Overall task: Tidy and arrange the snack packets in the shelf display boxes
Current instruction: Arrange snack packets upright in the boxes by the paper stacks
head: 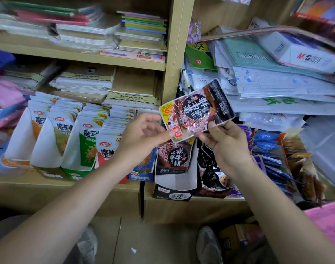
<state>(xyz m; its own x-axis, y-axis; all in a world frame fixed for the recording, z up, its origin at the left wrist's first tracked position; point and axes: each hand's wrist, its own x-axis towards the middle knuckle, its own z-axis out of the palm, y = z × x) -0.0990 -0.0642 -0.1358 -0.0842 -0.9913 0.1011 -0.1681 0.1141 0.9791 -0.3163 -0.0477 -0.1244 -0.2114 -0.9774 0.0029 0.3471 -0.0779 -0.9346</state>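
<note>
A dark snack packet (197,109) with a yellow "10%" corner is held tilted in the air above the shelf. My left hand (141,134) pinches its lower left corner with the thumb. My right hand (223,141) pinches its lower right edge. Right below stands a black display box (172,193) with a matching dark packet (173,158) upright in it. To the left, a row of white display boxes (46,157) holds several white, green and red snack packets (86,141).
Blue packets (267,147) and brown snacks (303,168) fill boxes at the right. Stacks of notebooks (141,29) and paper pads (82,82) fill the wooden shelves (174,54) above. Loose papers (277,88) pile at the upper right. My shoes (210,244) stand on the floor.
</note>
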